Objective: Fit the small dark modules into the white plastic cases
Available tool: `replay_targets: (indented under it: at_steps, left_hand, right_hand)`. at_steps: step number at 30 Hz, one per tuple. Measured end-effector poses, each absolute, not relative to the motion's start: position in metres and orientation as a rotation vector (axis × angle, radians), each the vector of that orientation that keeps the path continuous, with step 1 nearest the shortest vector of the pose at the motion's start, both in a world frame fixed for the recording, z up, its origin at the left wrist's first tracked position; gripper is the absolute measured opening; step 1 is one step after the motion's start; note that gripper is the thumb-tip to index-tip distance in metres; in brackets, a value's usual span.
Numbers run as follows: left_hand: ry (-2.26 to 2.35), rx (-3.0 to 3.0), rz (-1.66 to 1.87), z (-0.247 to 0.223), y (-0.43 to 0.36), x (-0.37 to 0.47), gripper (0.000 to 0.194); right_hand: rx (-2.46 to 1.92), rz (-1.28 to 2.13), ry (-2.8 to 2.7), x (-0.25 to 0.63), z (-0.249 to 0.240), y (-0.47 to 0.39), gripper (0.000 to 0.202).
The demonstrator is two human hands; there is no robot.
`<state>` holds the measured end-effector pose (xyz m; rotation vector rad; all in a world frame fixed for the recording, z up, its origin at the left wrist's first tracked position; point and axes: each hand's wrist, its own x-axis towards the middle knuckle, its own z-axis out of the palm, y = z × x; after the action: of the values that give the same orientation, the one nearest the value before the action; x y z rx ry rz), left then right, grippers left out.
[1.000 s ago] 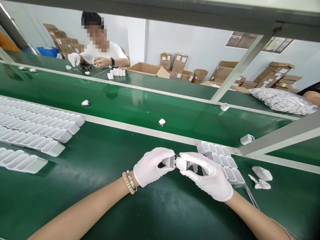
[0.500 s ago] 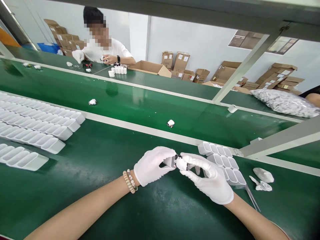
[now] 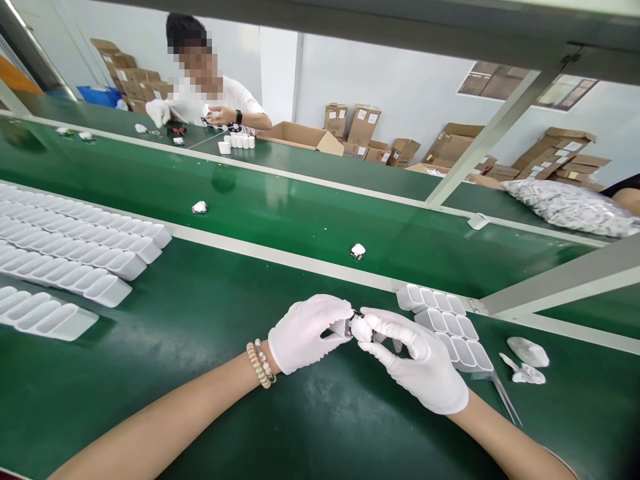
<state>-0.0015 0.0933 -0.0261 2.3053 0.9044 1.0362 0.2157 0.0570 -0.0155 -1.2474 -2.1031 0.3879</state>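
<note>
My gloved left hand [image 3: 311, 333] is closed around a small white plastic case [image 3: 340, 327], its open end turned to the right. Between finger and thumb, my gloved right hand [image 3: 417, 357] pinches a white rounded part with dark electronics [image 3: 362, 329]. That part meets the mouth of the case; how deep it sits is hidden by the fingers. Just beyond my right hand stand short rows of open white cases [image 3: 450, 323]. A pair of tweezers [image 3: 505, 397] lies to the right of them, near crumpled white finger covers or scraps [image 3: 527, 372].
Long rows of white cases [image 3: 65, 257] fill the left of the bench. Small white-topped electronic parts [image 3: 357, 251] lie on the green belt [image 3: 280, 227]. A slanted metal post [image 3: 565, 280] rises at right. Across the belt a co-worker [image 3: 220, 100] handles parts; a bag of white pieces [image 3: 570, 203] lies far right.
The loose electronic parts on the belt have shifted to the right. My hands have hardly moved; the white part appears slightly closer to the case.
</note>
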Motion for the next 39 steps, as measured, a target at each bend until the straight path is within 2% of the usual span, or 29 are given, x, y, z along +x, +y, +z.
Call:
replay_targets:
  at_steps: [6, 12, 14, 17, 20, 23, 32, 37, 39]
  left_hand:
    - [0.844, 2.285, 1.062, -0.029, 0.091, -0.001, 0.014]
    - [0.913, 2.139, 1.177, -0.033, 0.086, 0.001, 0.034]
    - [0.954, 2.104, 1.206, -0.033, 0.081, 0.003, 0.035]
    - [0.913, 2.097, 1.230, -0.032, 0.072, 0.007, 0.035]
    - [0.809, 2.100, 1.270, -0.030, 0.064, 0.009, 0.037]
    - [0.772, 2.088, 1.320, -0.029, 0.061, 0.009, 0.039]
    - [0.848, 2.070, 1.324, -0.034, 0.062, 0.008, 0.041]
    - [0.984, 2.065, 1.352, -0.034, 0.073, 0.011, 0.036]
    - [1.035, 2.065, 1.365, -0.035, 0.082, 0.015, 0.040]
  right_hand:
    - [-1.272, 0.272, -2.244, 0.210, -0.016, 0.058, 0.020]
    - [-1.290, 0.345, -2.189, 0.201, -0.018, 0.054, 0.041]
    - [-1.267, 0.497, -2.116, 0.197, -0.019, 0.053, 0.056]
    - [-1.217, 0.917, -1.914, 0.192, -0.018, 0.056, 0.073]
    - [-1.086, 1.369, -1.743, 0.189, -0.017, 0.064, 0.071]
    - [-1.028, 1.520, -1.643, 0.189, -0.017, 0.070, 0.068]
    - [-1.070, 1.406, -1.667, 0.186, -0.024, 0.069, 0.062]
    - [-1.349, 1.056, -1.948, 0.178, -0.003, 0.075, 0.067]
    - [-1.433, 0.926, -2.086, 0.173, 0.009, 0.085, 0.060]
